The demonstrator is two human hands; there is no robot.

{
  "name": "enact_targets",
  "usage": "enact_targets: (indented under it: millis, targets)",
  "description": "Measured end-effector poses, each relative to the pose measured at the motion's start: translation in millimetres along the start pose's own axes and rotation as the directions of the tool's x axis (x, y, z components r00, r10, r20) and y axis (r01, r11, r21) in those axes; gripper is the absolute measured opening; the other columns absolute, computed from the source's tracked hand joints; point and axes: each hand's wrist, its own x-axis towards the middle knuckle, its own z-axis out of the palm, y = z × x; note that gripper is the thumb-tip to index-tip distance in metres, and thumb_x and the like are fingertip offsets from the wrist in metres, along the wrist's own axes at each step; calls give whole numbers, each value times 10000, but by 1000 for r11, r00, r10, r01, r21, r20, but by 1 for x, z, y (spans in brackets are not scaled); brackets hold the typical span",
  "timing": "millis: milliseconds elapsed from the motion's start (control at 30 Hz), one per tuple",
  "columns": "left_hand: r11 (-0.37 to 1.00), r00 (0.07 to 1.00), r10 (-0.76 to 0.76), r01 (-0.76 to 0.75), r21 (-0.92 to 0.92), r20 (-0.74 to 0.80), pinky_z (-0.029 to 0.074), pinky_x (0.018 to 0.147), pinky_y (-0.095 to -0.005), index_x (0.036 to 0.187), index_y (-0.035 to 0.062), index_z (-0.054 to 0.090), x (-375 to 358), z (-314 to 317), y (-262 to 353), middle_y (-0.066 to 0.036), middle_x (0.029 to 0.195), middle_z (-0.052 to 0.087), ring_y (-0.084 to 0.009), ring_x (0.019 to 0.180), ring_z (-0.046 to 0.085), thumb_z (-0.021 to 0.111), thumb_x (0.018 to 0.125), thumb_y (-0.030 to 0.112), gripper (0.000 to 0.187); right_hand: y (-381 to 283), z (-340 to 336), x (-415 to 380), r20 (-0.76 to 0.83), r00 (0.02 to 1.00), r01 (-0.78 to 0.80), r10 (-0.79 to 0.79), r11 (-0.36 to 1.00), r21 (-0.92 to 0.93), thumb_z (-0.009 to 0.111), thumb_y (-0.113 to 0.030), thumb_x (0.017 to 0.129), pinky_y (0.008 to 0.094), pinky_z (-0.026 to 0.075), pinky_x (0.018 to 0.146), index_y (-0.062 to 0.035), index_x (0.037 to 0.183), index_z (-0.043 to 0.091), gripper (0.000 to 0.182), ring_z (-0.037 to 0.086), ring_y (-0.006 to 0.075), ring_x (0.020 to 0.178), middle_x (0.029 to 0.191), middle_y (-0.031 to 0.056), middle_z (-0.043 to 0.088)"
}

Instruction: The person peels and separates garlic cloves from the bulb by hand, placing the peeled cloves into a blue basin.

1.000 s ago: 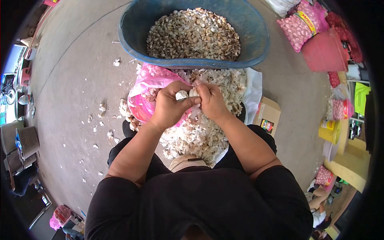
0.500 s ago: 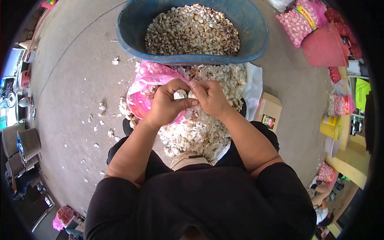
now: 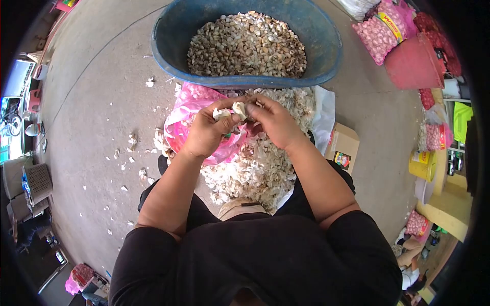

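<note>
1. Left hand [image 3: 206, 135]: gripping white, papery-skinned garlic pieces [image 3: 221, 113] above pink plastic bag [image 3: 184, 109]; more cream surface exposed than half a second ago.
2. Right hand [image 3: 278, 126]: fingers curled beside them; cannot tell whether gripping.

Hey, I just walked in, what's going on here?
Someone is handling garlic bare-handed. The left hand holds pale garlic pieces, and the right hand is up close beside them, though its exact grip is partly hidden. Beneath the hands are a heap of papery skins and a pink bag. Just beyond those, a blue tub holds a broad pile of loose cloves.
</note>
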Motion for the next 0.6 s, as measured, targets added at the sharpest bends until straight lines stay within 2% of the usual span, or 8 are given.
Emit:
enact_targets:
  millis: [33, 133, 200, 233, 300, 367, 467, 600]
  targets:
    - [1000, 1000, 1, -1, 24, 6, 454, 722, -250, 1087, -19, 488, 0, -1, -1, -82, 906, 579, -146, 816, 554, 625, 724, 32, 391, 4, -2, 1, 33, 994, 109, -105, 981, -163, 535, -187, 813, 228, 446, 509, -25, 854, 520, 167, 533, 94, 633, 738, 33, 560]
    - [991, 1000, 8, -5, 136, -23, 462, 679, -237, 1065, -21, 495, 1, -3, -5, -88, 885, 579, -135, 779, 560, 625, 724, 25, 368, 16, -6, 5, 55, 989, 149, -139, 884, -443, 547, -231, 813, 236, 432, 528, -18, 848, 510, 218, 519, 86, 630, 719, 37, 556]
    - [964, 994, 39, -10, 266, -102, 468, 640, -228, 1034, -22, 510, 4, -5, -8, -86, 863, 580, -128, 739, 566, 623, 725, 13, 331, 8, -3, -1, 42, 999, 19, -14, 992, -124, 568, -264, 799, 256, 417, 535, -13, 832, 501, 262, 502, 101, 612, 688, 49, 543]
    - [940, 993, 36, 6, 342, -115, 471, 632, -229, 1016, -23, 516, 4, -4, -6, -85, 853, 581, -128, 724, 568, 617, 728, 8, 307, 4, 0, -3, 52, 998, -49, 47, 998, 43, 579, -281, 792, 266, 409, 539, -11, 825, 496, 285, 494, 109, 603, 672, 55, 537]
    - [873, 989, 35, 39, 485, -142, 479, 615, -231, 982, -24, 528, 4, 1, 1, -82, 833, 583, -128, 694, 572, 605, 735, -3, 260, 8, 2, -1, -2, 995, 95, -98, 965, -245, 583, -294, 788, 286, 394, 521, -12, 809, 488, 298, 473, 126, 571, 658, 67, 524]
    - [911, 992, 57, -5, 412, -115, 463, 584, -211, 950, -12, 554, 7, -1, -5, -68, 819, 585, -96, 679, 556, 611, 723, -6, 235, 12, 4, 2, -29, 972, 194, -232, 868, -457, 570, -266, 799, 299, 375, 474, -11, 790, 478, 271, 439, 157, 498, 605, 92, 505]
    - [951, 991, 20, 21, 309, -129, 466, 588, -210, 915, -24, 569, 3, 7, 0, -66, 808, 590, -91, 697, 559, 607, 723, -10, 195, 13, 5, 3, -14, 905, 341, -424, 747, -570, 552, -231, 810, 303, 366, 451, -2, 776, 472, 246, 427, 175, 463, 557, 110, 488]
    - [972, 984, 44, -2, 235, -172, 454, 570, -196, 893, -23, 572, -1, 12, -4, -54, 767, 592, -87, 664, 553, 602, 731, 2, 166, 10, 5, -1, 5, 880, 397, -474, 732, -554, 540, -205, 815, 301, 365, 449, 7, 774, 477, 225, 431, 177, 455, 531, 120, 475]
